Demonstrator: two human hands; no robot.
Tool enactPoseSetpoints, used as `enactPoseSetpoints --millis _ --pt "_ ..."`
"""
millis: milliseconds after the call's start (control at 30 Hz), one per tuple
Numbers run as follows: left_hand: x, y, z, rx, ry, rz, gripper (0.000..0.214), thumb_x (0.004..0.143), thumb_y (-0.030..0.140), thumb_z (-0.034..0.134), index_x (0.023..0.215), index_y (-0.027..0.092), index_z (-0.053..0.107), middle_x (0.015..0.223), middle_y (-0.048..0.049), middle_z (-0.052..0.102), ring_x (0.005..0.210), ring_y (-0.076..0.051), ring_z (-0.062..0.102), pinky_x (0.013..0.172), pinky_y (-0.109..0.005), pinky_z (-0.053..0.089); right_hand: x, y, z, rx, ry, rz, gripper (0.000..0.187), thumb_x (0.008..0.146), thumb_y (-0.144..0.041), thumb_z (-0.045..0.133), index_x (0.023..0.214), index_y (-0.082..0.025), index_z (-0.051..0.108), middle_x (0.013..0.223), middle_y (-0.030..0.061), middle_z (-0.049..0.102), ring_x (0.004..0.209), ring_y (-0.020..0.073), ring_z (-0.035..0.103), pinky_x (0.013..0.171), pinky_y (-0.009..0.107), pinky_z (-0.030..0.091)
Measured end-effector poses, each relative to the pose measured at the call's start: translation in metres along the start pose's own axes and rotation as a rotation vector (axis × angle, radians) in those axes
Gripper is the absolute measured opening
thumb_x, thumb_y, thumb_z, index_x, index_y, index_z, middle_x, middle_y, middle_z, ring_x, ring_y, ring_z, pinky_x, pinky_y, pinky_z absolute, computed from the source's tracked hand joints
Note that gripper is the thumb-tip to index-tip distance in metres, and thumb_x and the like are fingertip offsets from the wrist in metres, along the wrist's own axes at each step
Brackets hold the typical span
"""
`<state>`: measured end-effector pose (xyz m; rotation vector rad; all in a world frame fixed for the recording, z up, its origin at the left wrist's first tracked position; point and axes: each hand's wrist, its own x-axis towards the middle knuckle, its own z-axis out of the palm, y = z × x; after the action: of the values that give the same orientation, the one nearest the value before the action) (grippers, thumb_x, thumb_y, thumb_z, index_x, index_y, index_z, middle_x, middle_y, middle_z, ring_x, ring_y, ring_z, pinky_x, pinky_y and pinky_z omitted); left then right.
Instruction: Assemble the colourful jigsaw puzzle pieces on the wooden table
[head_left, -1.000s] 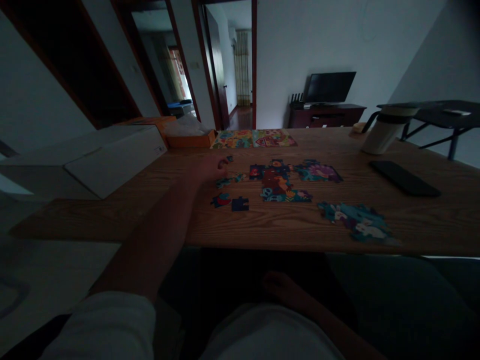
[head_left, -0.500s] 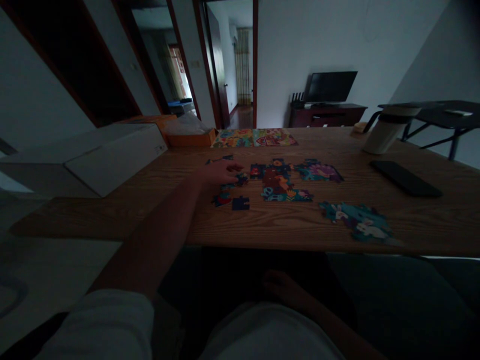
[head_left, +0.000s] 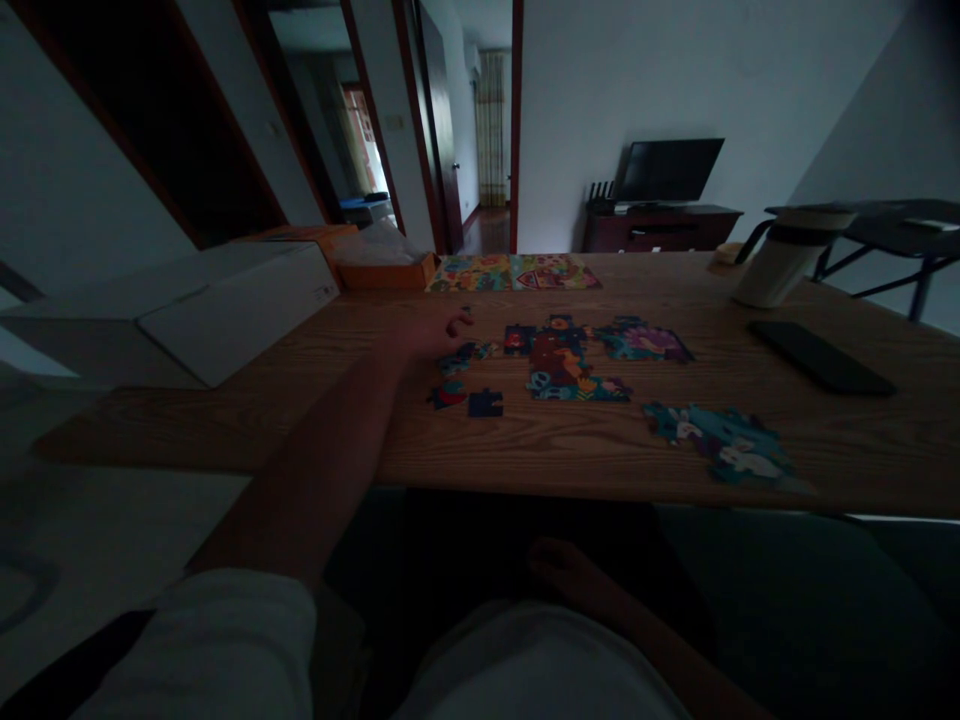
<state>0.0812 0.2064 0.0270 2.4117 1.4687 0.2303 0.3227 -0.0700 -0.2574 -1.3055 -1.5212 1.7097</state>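
A dim, first-person view looks along a wooden table [head_left: 600, 450] toward a doorway at top centre. The person's left hand [head_left: 427, 338] reaches in from the lower left and hangs just over the table, left of centre, its fingers [head_left: 456, 323] partly curled; it is too dark to tell whether they pinch a small piece. Just below it lie loose jigsaw pieces [head_left: 461, 358], near a red-and-blue piece [head_left: 448, 395] and a dark blue piece [head_left: 485, 403]. At centre, a joined puzzle patch [head_left: 559, 362] spreads across the wood, with a second section [head_left: 641, 340] just to its right and a third section [head_left: 720, 443] at lower right. Two bright picture sheets [head_left: 514, 272] lie at the far edge. The right hand [head_left: 562, 570] sits below the table edge at bottom centre, dark and curled, with nothing visible in it. Pieces this small suit fingertip handling, kept flat against the wood so their edges can be compared
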Motion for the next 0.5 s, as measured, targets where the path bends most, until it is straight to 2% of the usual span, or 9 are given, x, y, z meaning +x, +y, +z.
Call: enactPoseSetpoints --millis 100,200,267,333,400,500 --pt "-0.008 -0.021 -0.022 0.013 0.103 -0.083 0.05 0.09 0.027 0.059 0.139 0.018 0.06 0.115 -0.0091 0.071 0.098 -0.023 0.067 0.083 -0.03 0.051 0.001 0.003 0.0 0.002 -0.001 -0.004 0.032 0.091 -0.047 0.059 0.096 -0.016 0.069 0.092 0.0061 0.065 0.085 0.0204 0.058 0.079 0.034 0.044" --pt "-0.017 -0.046 -0.042 0.01 0.126 -0.266 0.048 0.089 0.026 0.061 0.136 0.017 0.061 0.121 -0.011 0.069 0.094 -0.022 0.068 0.077 -0.027 0.051 0.001 0.006 0.0 0.031 0.006 0.0 0.035 0.089 -0.049 0.061 0.097 -0.017 0.069 0.092 0.0065 0.066 0.086 0.0214 0.058 0.079 0.034 0.044" --pt "-0.021 -0.057 -0.048 0.007 0.048 -0.4 0.05 0.088 0.028 0.063 0.137 0.017 0.06 0.122 -0.0126 0.069 0.09 -0.021 0.069 0.073 -0.026 0.051 0.002 0.008 0.0 0.033 0.007 -0.001 0.037 0.088 -0.051 0.061 0.098 -0.016 0.07 0.093 0.0066 0.066 0.088 0.022 0.059 0.081 0.034 0.044" --pt "-0.024 -0.063 -0.048 -0.014 -0.043 -0.474 0.055 0.086 0.034 0.067 0.137 0.018 0.059 0.118 -0.013 0.071 0.087 -0.021 0.069 0.071 -0.025 0.052 0.003 0.01 0.0 0.006 0.011 0.0 0.037 0.09 -0.051 0.06 0.1 -0.016 0.071 0.097 0.0069 0.068 0.093 0.0225 0.059 0.084 0.034 0.044" --pt "-0.024 -0.065 -0.047 -0.044 -0.118 -0.489 0.063 0.082 0.042 0.072 0.139 0.02 0.058 0.117 -0.0126 0.071 0.087 -0.022 0.069 0.07 -0.025 0.052 0.003 0.01 0.0 -0.021 0.017 0.003 0.037 0.091 -0.05 0.059 0.101 -0.016 0.071 0.099 0.0073 0.069 0.095 0.0231 0.06 0.085 0.034 0.044" --pt "-0.023 -0.07 -0.044 -0.044 -0.221 -0.439 0.076 0.077 0.049 0.076 0.145 0.024 0.054 0.125 -0.0124 0.069 0.092 -0.024 0.069 0.07 -0.025 0.052 0.003 0.009 0.001 -0.038 0.025 -0.008 0.037 0.092 -0.05 0.057 0.099 -0.016 0.071 0.098 0.0083 0.069 0.093 0.0235 0.061 0.083 0.035 0.044"
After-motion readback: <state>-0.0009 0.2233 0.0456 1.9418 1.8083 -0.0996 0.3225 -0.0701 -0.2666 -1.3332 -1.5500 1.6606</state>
